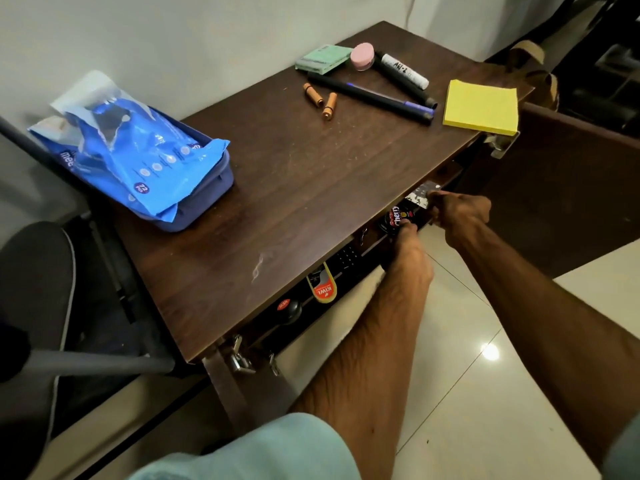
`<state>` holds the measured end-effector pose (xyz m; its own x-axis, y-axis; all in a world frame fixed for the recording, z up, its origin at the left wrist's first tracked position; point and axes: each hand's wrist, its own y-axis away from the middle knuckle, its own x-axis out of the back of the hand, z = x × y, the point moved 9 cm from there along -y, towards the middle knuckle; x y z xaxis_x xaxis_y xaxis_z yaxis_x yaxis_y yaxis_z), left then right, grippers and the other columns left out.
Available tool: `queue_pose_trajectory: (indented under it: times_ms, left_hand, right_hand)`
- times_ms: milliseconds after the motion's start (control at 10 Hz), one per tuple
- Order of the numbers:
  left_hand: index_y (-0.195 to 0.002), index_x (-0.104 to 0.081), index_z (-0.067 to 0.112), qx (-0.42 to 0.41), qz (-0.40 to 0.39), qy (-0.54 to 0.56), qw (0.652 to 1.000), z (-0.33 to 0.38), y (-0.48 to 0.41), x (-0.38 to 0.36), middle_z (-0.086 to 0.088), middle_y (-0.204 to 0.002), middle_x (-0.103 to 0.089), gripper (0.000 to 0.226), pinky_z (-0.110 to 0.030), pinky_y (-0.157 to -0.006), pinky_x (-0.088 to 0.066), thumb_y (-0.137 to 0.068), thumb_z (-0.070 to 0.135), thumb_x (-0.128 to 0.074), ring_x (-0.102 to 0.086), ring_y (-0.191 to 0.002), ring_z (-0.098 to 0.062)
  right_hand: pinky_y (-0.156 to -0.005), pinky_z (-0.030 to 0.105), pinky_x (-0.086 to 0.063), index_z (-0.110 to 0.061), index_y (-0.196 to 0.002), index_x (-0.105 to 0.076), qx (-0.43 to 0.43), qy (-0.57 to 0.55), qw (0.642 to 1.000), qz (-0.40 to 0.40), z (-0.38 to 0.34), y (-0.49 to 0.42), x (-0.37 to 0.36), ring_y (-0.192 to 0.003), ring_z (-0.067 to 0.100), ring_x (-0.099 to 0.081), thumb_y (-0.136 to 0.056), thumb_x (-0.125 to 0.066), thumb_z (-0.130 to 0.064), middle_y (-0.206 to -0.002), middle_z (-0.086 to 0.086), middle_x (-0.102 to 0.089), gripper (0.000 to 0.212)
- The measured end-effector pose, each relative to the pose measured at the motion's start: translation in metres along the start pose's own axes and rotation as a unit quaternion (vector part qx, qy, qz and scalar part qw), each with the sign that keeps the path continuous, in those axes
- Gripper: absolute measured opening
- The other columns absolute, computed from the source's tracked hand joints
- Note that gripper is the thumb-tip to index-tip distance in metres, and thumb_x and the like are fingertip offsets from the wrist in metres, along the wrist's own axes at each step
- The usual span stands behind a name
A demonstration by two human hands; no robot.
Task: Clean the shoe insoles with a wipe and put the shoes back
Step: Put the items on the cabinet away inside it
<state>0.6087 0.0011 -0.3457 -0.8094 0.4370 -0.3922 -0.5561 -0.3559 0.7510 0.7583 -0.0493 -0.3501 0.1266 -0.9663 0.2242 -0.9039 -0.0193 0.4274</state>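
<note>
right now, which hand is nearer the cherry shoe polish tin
Left. The left hand has its fingertips on the Cherry shoe polish tin under the tabletop. The right hand is just right of the tin, apart from it, fingers curled on a black-and-white patterned item.

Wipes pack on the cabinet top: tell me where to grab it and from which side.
Probably pinch the wipes pack by its flat near end, which overhangs the blue pouch, coming from the cabinet's front edge; the far end is crumpled and looks open.
</note>
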Motion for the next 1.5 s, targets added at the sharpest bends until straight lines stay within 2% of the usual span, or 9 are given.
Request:
queue_pose_trajectory:
  times_ms: [100, 300, 500, 600, 700, 900, 1000, 1200, 1500]
  left_hand:
    - [-0.153, -0.036, 0.008, 0.038, -0.027, 0.048, 0.998, -0.007, 0.008, -0.011, -0.006, -0.161, -0.034, 0.046, -0.032, -0.119, -0.022, -0.111, 0.024, -0.026, -0.027, -0.150, -0.018]
    - [-0.148, -0.040, 0.004, 0.011, 0.015, 0.089, 0.996, -0.001, 0.011, -0.001, -0.012, -0.156, -0.041, 0.042, -0.032, -0.119, -0.025, -0.108, 0.016, -0.032, -0.036, -0.146, -0.020]
    - [-0.140, -0.048, 0.004, 0.001, 0.019, 0.164, 0.986, 0.004, 0.010, 0.002, -0.013, -0.148, -0.047, 0.036, -0.028, -0.117, -0.027, -0.109, 0.011, -0.031, -0.038, -0.144, -0.022]
    - [-0.090, -0.051, 0.011, 0.021, 0.004, 0.145, 0.989, 0.003, 0.006, -0.003, -0.007, -0.100, -0.055, 0.026, -0.030, -0.119, -0.025, -0.106, 0.002, -0.033, -0.054, -0.123, -0.019]
    - [-0.075, -0.042, 0.014, 0.009, 0.020, 0.136, 0.991, 0.005, 0.002, 0.002, -0.003, -0.080, -0.045, 0.034, -0.035, -0.122, -0.024, -0.106, 0.000, -0.033, -0.052, -0.087, -0.012]
    - [-0.095, -0.053, 0.014, 0.040, 0.016, 0.073, 0.996, -0.007, 0.010, -0.001, -0.005, -0.080, -0.040, 0.024, -0.031, -0.117, -0.036, -0.107, 0.002, -0.035, -0.049, -0.079, -0.012]
    - [-0.121, -0.055, 0.003, 0.049, 0.010, 0.024, 0.998, -0.011, 0.023, -0.010, -0.012, -0.103, -0.051, 0.024, -0.024, -0.097, -0.051, -0.104, -0.002, -0.039, -0.053, -0.088, -0.015]
    - [-0.136, -0.052, 0.003, 0.034, -0.010, -0.094, 0.995, 0.012, 0.063, -0.051, -0.014, -0.108, -0.056, 0.035, -0.024, -0.071, -0.056, -0.103, -0.001, -0.040, -0.054, -0.075, -0.012]
    - [-0.126, -0.061, 0.001, -0.047, -0.017, -0.222, 0.974, 0.052, 0.098, -0.052, -0.010, -0.106, -0.069, 0.029, -0.023, -0.067, -0.056, -0.098, 0.003, -0.058, -0.061, -0.074, -0.012]
  right_hand:
    - [-0.049, 0.018, -0.051, -0.011, -0.081, -0.070, -0.002, -0.018, 0.998, -0.053, -0.004, 0.002, -0.010, -0.048, 0.005, -0.061, -0.093, -0.072, -0.006, -0.058, -0.005, -0.069, 0.012]
    - [-0.076, 0.031, -0.065, -0.007, -0.086, -0.076, -0.004, -0.014, 0.999, -0.042, -0.010, 0.012, -0.016, -0.076, 0.017, -0.073, -0.091, -0.077, -0.013, -0.086, 0.007, -0.076, 0.008]
    - [-0.081, 0.032, -0.064, 0.001, -0.110, -0.072, 0.010, -0.044, 0.995, -0.092, -0.013, 0.015, -0.019, -0.092, 0.026, -0.077, -0.097, -0.071, -0.016, -0.103, 0.016, -0.076, 0.022]
    - [-0.075, 0.033, -0.065, 0.002, -0.113, -0.069, 0.011, -0.046, 0.994, -0.096, -0.012, 0.018, -0.012, -0.091, 0.030, -0.075, -0.103, -0.059, -0.010, -0.107, 0.018, -0.075, 0.019]
    - [-0.080, 0.038, -0.065, -0.003, -0.106, -0.068, 0.017, -0.033, 0.996, -0.083, -0.009, 0.017, -0.002, -0.091, 0.029, -0.077, -0.105, -0.055, -0.009, -0.106, 0.017, -0.074, 0.015]
    - [-0.080, 0.036, -0.064, -0.004, -0.109, -0.071, 0.047, -0.064, 0.996, -0.048, -0.012, 0.027, 0.029, -0.087, 0.021, -0.078, -0.102, -0.060, -0.012, -0.103, 0.013, -0.076, 0.015]
    - [-0.074, 0.032, -0.064, -0.008, -0.101, -0.071, 0.080, -0.150, 0.985, -0.020, -0.038, 0.035, 0.052, -0.089, 0.024, -0.078, -0.101, -0.063, -0.021, -0.100, 0.013, -0.077, 0.015]
    - [-0.074, 0.041, -0.065, 0.001, -0.128, -0.064, 0.084, -0.184, 0.977, -0.064, -0.106, 0.043, 0.059, -0.091, 0.024, -0.078, -0.089, -0.069, -0.061, -0.109, 0.014, -0.075, 0.074]
    - [-0.062, 0.026, -0.062, 0.002, -0.116, -0.065, -0.001, -0.148, 0.988, -0.045, -0.114, 0.053, 0.052, -0.072, 0.019, -0.077, -0.089, -0.080, -0.016, -0.098, 0.016, -0.075, 0.036]
